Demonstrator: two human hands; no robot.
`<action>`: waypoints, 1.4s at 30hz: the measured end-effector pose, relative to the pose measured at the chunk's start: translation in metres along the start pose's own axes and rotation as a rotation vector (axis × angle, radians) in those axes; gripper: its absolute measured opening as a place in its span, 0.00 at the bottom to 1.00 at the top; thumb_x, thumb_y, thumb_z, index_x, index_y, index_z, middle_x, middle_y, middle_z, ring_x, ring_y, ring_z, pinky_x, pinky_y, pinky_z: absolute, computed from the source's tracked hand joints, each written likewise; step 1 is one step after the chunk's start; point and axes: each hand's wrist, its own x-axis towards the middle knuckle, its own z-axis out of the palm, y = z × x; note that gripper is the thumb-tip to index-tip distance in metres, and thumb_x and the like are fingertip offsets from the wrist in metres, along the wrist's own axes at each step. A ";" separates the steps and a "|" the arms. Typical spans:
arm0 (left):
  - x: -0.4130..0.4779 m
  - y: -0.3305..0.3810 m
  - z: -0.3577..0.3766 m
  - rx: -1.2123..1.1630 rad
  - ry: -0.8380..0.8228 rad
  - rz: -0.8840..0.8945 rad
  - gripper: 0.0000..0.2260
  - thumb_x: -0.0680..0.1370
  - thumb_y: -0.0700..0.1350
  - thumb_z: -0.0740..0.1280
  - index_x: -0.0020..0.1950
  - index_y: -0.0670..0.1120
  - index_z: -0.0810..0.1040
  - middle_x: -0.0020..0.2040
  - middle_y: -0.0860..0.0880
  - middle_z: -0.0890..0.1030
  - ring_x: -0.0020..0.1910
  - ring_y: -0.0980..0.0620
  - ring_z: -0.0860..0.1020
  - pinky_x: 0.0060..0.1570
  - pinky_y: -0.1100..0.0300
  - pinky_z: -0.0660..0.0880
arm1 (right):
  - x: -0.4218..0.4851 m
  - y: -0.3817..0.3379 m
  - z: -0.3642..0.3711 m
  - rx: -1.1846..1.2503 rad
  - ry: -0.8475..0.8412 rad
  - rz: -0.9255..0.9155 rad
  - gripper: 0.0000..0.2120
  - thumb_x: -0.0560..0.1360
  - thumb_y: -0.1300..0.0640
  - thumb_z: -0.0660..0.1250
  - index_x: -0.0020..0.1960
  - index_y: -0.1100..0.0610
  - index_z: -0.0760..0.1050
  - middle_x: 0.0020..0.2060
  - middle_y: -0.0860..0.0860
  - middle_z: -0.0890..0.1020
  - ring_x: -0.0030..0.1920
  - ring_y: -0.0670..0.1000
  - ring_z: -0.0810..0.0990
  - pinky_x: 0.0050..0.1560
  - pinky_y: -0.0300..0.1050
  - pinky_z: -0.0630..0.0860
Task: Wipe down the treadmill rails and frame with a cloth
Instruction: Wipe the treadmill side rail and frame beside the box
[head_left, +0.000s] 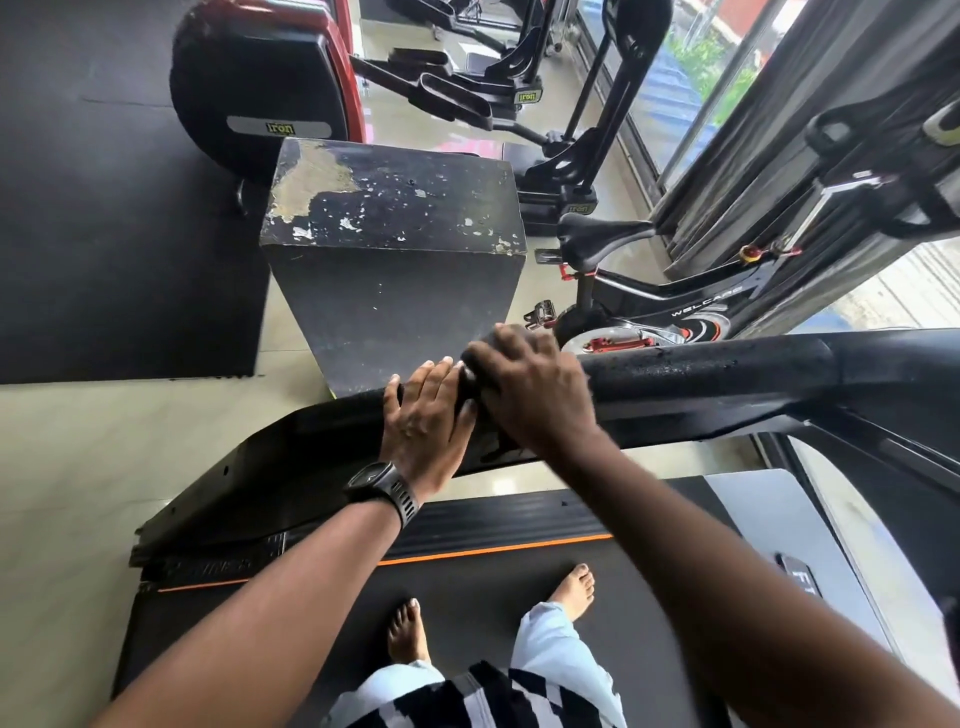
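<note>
I stand barefoot on the treadmill belt (483, 618). Its padded black handrail (701, 369) runs across the middle of the view to the right. My right hand (535, 389) curls over the handrail's left end and grips a dark wad that looks like a black cloth (474, 364), mostly hidden under the fingers. My left hand (423, 421), a watch on its wrist, lies flat with straight fingers on the black frame panel (291, 462) just left of the right hand. The foot rail with an orange stripe (493, 527) lies below both hands.
A worn black box (395, 249) stands right behind the handrail. A spin bike (649, 306) is to its right, and an elliptical with red trim (260, 88) and other machines are farther back. Windows with curtains (769, 130) line the right side. A black floor mat (104, 234) covers the left.
</note>
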 end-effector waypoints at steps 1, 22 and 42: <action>0.000 0.001 0.000 -0.003 -0.015 0.006 0.24 0.81 0.55 0.54 0.71 0.46 0.72 0.71 0.47 0.74 0.71 0.45 0.71 0.71 0.37 0.62 | 0.007 0.013 -0.005 0.028 -0.046 0.055 0.18 0.78 0.42 0.62 0.67 0.39 0.73 0.70 0.50 0.75 0.61 0.62 0.76 0.50 0.55 0.78; 0.005 0.016 0.000 0.052 -0.071 0.027 0.24 0.81 0.56 0.53 0.72 0.46 0.72 0.71 0.47 0.74 0.71 0.45 0.71 0.69 0.36 0.64 | -0.049 -0.009 0.011 -0.018 0.104 0.198 0.23 0.77 0.46 0.65 0.72 0.46 0.72 0.73 0.54 0.72 0.65 0.65 0.72 0.51 0.59 0.75; 0.006 0.025 -0.007 0.082 -0.160 0.036 0.27 0.80 0.56 0.48 0.75 0.46 0.68 0.75 0.47 0.70 0.75 0.45 0.66 0.73 0.36 0.59 | -0.003 0.056 -0.015 0.064 -0.108 0.157 0.21 0.79 0.41 0.63 0.71 0.39 0.71 0.72 0.48 0.73 0.63 0.60 0.75 0.54 0.55 0.75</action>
